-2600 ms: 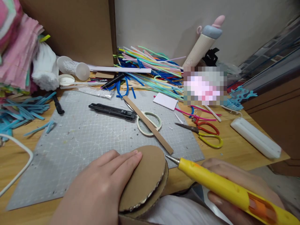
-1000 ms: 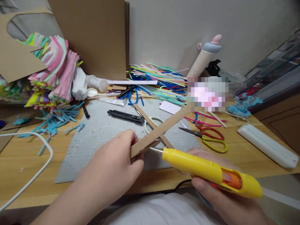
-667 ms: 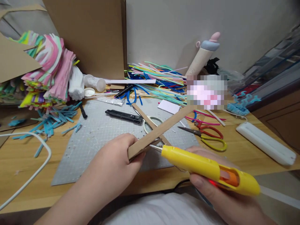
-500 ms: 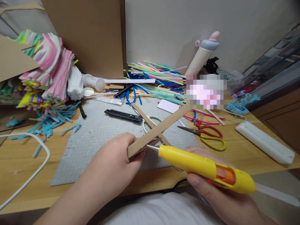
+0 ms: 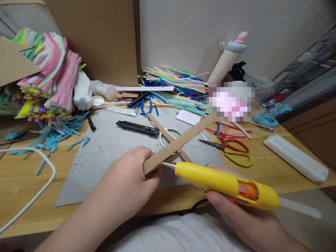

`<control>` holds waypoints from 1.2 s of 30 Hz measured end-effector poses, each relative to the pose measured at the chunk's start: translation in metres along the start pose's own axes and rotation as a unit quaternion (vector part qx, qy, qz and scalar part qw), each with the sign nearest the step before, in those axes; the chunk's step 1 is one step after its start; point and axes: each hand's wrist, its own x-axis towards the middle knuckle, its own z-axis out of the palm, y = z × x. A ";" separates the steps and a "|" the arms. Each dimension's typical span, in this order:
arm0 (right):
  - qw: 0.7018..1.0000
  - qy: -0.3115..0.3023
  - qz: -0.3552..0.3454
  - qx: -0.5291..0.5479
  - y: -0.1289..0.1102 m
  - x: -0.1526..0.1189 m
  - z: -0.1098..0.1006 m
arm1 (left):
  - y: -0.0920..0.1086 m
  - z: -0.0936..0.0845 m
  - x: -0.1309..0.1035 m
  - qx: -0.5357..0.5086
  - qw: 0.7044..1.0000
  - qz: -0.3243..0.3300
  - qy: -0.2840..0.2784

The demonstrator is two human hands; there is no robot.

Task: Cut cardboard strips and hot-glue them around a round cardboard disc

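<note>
My left hand (image 5: pixel 135 171) is closed around the near end of a long cardboard strip (image 5: pixel 181 141), which slants away to the upper right above the mat. A shorter flap of cardboard shows just under the strip by my fingers. In my right hand (image 5: pixel 241 213) is a yellow hot glue gun (image 5: pixel 223 183), with a clear glue stick (image 5: pixel 300 206) sticking out of its back end. Its metal nozzle points left and meets the strip's lower edge beside my left fingers. Whether glue is coming out I cannot tell.
On the grey cutting mat (image 5: pixel 105 150) lie a black utility knife (image 5: pixel 137 128), white-handled scissors (image 5: pixel 170 134) and another cardboard strip (image 5: pixel 154 122). Red-and-yellow-handled scissors (image 5: pixel 237 154) lie to the right. Pipe cleaners (image 5: pixel 173 84) pile up behind; bundles (image 5: pixel 52 77) stand left. A white cable (image 5: pixel 49 168) curves at left.
The glue gun has shifted slightly left, its nozzle moving along the strip toward my left hand. Both hands keep their hold.
</note>
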 end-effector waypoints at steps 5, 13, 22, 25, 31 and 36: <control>1.000 0.000 0.011 -0.008 0.003 0.000 0.000 | 0.000 0.000 -0.001 0.000 1.000 -0.001 -0.002; 1.000 0.002 0.010 -0.009 0.004 -0.003 0.000 | 0.000 0.001 0.002 -0.004 1.000 -0.005 -0.008; 1.000 0.012 0.016 -0.005 0.003 -0.003 -0.002 | -0.001 0.001 0.001 -0.015 1.000 -0.004 -0.005; 1.000 0.007 0.024 -0.007 0.004 -0.003 -0.003 | -0.002 0.003 0.001 -0.018 1.000 -0.004 0.001; 0.999 0.025 0.047 -0.006 0.006 -0.005 -0.003 | -0.006 0.006 0.002 -0.023 1.000 0.001 0.001; 0.998 0.040 0.057 -0.009 0.009 -0.006 -0.002 | -0.007 0.006 0.001 -0.025 1.000 -0.001 -0.002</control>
